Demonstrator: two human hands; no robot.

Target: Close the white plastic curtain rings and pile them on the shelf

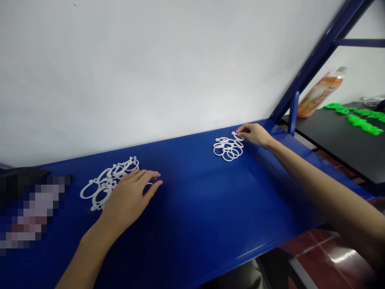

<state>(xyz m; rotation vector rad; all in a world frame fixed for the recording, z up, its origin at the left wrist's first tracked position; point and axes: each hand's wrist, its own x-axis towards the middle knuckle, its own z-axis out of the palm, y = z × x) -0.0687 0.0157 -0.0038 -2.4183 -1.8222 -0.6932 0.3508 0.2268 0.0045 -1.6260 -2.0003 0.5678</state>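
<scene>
My left hand reaches over a loose pile of white ring-shaped pieces, each with small loops on it. Its thumb and fingers are apart, and a bit of white ring shows in the gap between them. The palm hides part of that pile. Farther right, near the wall, my right hand has thumb and fingertips pinched on a white ring at the upper right edge of a second cluster of white rings. These rings overlap on the blue tabletop.
A white wall rises behind the table. Blue frame posts stand at the right. Beyond them, a black table carries a bottle of orange liquid and bright green pieces. A dark item and a blurred-out patch lie at far left.
</scene>
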